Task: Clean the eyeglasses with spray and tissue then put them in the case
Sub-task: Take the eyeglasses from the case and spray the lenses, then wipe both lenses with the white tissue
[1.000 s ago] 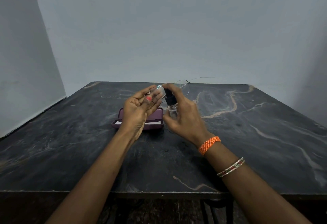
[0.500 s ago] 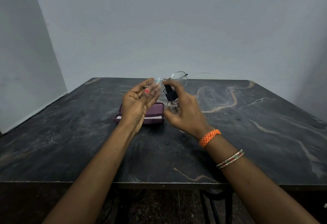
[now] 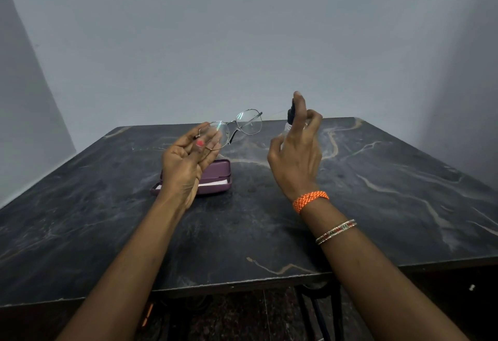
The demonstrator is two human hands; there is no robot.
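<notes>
Left hand [image 3: 188,162] raised above table [image 3: 377,206], palm up, pinching glasses [image 3: 234,127] by one lens between thumb and fingers; other lens and a thin temple jutting right, clear of the fingers. Right hand [image 3: 296,152] lifted well apart to the right, wrapped round small clear spray bottle [image 3: 289,121] with black nozzle, forefinger up on top of it. Purple case [image 3: 215,179] lying open on table just behind left hand, white tissue [image 3: 213,184] showing inside. Orange band [image 3: 310,199] and bangles [image 3: 336,231] on right wrist.
</notes>
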